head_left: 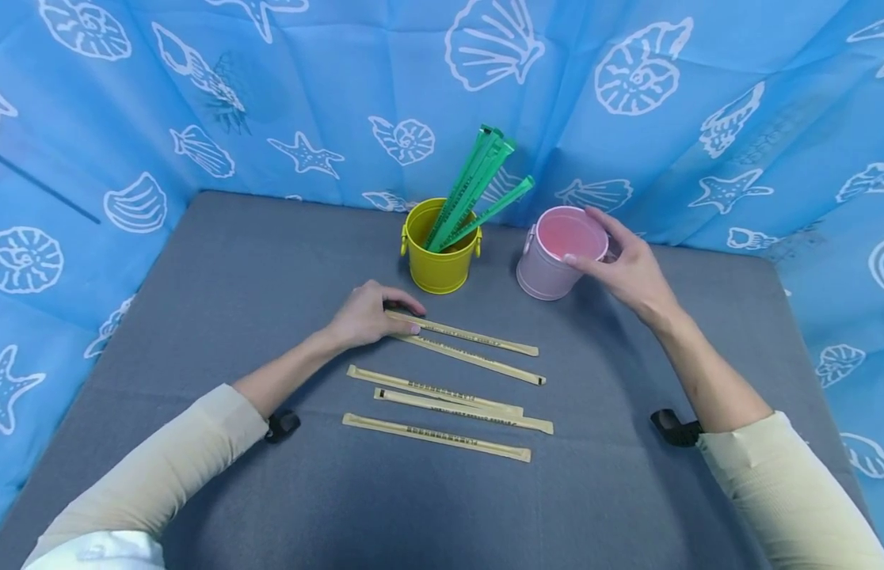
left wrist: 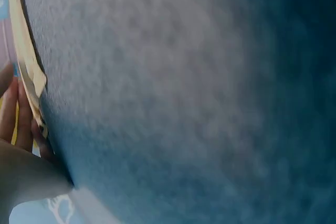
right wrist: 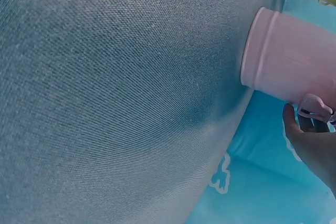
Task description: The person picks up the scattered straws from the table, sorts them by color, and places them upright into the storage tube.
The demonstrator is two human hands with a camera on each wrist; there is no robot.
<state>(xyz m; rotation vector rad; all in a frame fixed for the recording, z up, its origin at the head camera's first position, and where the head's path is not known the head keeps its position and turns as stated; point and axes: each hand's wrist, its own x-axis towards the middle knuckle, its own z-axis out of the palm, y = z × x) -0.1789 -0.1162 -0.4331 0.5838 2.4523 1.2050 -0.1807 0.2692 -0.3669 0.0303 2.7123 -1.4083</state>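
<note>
My left hand (head_left: pixel 367 315) is at the left ends of two beige paper-wrapped straws, an upper straw (head_left: pixel 478 336) and a lower straw (head_left: pixel 485 363). Thumb and index finger stand apart there, and the palm hides the straws' ends. In the left wrist view, a beige wrapper (left wrist: pixel 26 45) runs along my fingers. My right hand (head_left: pixel 630 265) holds the pink bucket (head_left: pixel 545 269) at its right side, thumb at the front of the rim and index finger at the back. In the right wrist view, the bucket's handle lug (right wrist: pixel 313 104) is beside those fingers.
A yellow bucket (head_left: pixel 438 273) with several green-wrapped straws (head_left: pixel 470 190) stands left of the pink one. Nearer, more beige straws (head_left: pixel 435 437) lie on the grey tabletop (head_left: pixel 271 507), two of them overlapping. A blue shell-patterned curtain (head_left: pixel 328 79) hangs behind.
</note>
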